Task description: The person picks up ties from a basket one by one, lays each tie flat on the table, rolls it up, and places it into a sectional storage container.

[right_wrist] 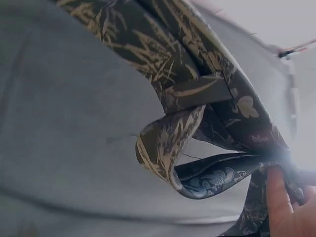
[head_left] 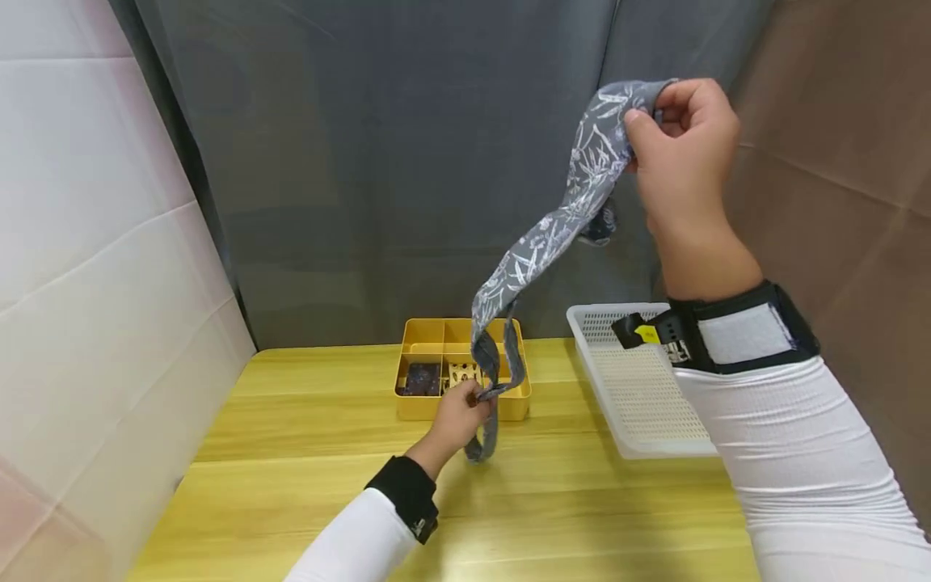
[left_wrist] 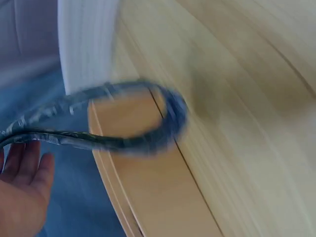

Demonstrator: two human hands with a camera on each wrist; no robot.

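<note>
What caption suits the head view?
Right hand lifts a patterned grey necktie while left hand pinches its lower end above a yellow organizer box.

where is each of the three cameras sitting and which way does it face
Head: worn on the head, facing forward and down at the yellow wooden table; shows both white-sleeved arms, the right hand pinching the grey leaf-patterned fabric necktie high, the left hand gripping it low.
Left wrist: looks past the palm at the tie's loop over the table.
Right wrist: looks up along the tie toward the grey curtain; one fingertip shows.
All three share the tie.
</note>
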